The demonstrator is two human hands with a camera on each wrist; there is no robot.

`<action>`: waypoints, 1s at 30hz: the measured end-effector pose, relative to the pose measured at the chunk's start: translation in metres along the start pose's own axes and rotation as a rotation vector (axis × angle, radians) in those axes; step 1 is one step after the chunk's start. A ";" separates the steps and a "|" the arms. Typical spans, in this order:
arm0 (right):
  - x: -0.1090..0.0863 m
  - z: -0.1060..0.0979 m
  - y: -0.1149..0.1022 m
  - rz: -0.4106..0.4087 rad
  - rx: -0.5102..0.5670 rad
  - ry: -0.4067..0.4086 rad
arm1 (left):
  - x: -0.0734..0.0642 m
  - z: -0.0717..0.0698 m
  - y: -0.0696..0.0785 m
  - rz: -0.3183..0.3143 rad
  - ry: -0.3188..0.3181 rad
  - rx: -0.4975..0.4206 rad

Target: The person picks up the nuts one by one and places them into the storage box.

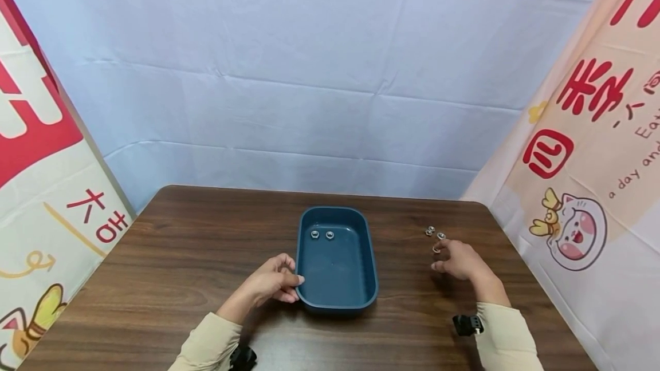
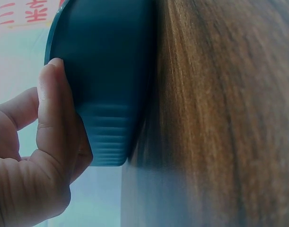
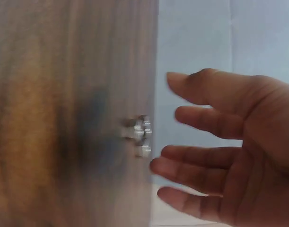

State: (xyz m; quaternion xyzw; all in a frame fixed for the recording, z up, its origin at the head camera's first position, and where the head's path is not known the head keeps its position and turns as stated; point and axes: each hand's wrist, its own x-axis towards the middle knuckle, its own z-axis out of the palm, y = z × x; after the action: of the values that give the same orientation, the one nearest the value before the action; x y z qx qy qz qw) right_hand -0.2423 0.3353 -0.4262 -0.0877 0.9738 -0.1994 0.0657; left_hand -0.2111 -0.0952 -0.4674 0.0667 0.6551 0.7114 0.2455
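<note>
A blue rectangular tray (image 1: pixel 337 307) sits mid-table, with two metal nuts (image 1: pixel 315 235) lying inside toward its far end. My left hand (image 1: pixel 275 280) holds the tray's left side near the front corner, thumb over the rim. The left wrist view shows that hand (image 2: pixel 49 137) against the tray's outer wall (image 2: pixel 106 85). To the right of the tray, several loose nuts (image 1: pixel 430 231) lie on the table. Just over the nearest of them is my right hand (image 1: pixel 460 260). In the right wrist view its fingers (image 3: pixel 201 156) are spread and hold nothing, close to the blurred nuts (image 3: pixel 143 130).
Everything rests on a dark brown wooden table (image 1: pixel 216 233). A pale blue cloth (image 1: pixel 309 102) hangs behind it. Printed banners flank the table, one on the left (image 1: pixel 46 216) and one on the right (image 1: pixel 582 188).
</note>
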 end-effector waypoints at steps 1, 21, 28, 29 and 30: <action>0.001 0.002 0.003 0.012 0.023 0.016 | 0.000 0.000 0.000 -0.001 -0.001 -0.001; 0.011 0.023 0.020 0.227 0.652 0.216 | 0.001 0.000 -0.001 0.009 -0.007 -0.004; 0.016 0.026 0.025 0.303 0.872 0.212 | 0.002 -0.001 -0.001 0.008 -0.006 -0.005; 0.016 0.026 0.026 0.311 0.883 0.208 | 0.002 -0.001 -0.002 0.007 -0.006 -0.006; 0.017 0.026 0.027 0.318 0.886 0.204 | 0.002 -0.001 -0.002 0.006 -0.006 -0.006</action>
State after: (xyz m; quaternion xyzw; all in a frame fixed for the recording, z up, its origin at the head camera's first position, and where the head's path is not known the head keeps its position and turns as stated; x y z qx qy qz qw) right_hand -0.2585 0.3463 -0.4622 0.1187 0.7980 -0.5901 0.0305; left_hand -0.2127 -0.0947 -0.4698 0.0699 0.6519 0.7140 0.2457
